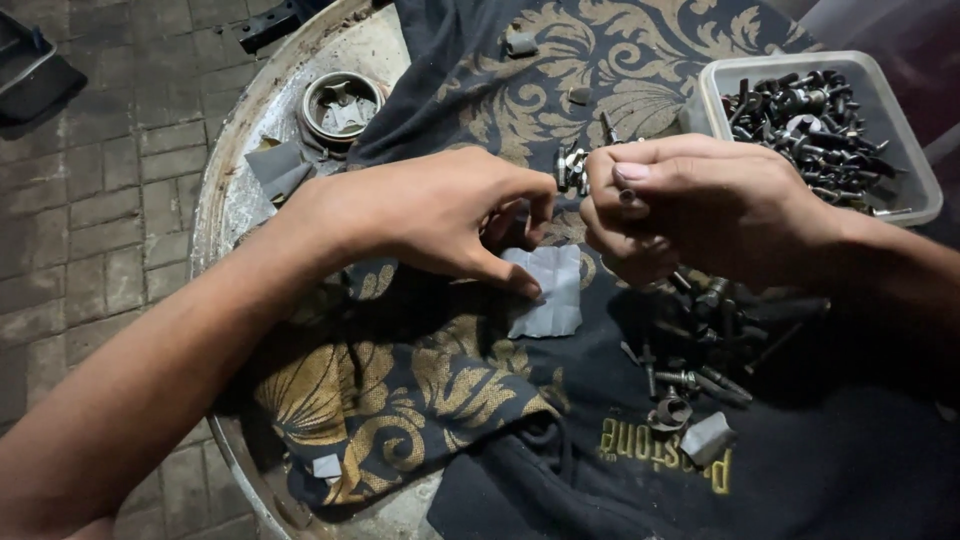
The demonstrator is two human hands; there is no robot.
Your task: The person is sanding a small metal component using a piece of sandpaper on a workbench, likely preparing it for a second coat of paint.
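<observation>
The left hand is pinching the limp, light grey sandpaper scrap at its upper edge on the dark cloth; the right hand is gripping a small, hard, probably slippery bolt between fingertips.

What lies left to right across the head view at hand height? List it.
Brick floor → round tray rim → left hand → grey sandpaper piece → right hand → plastic tub of bolts.
</observation>
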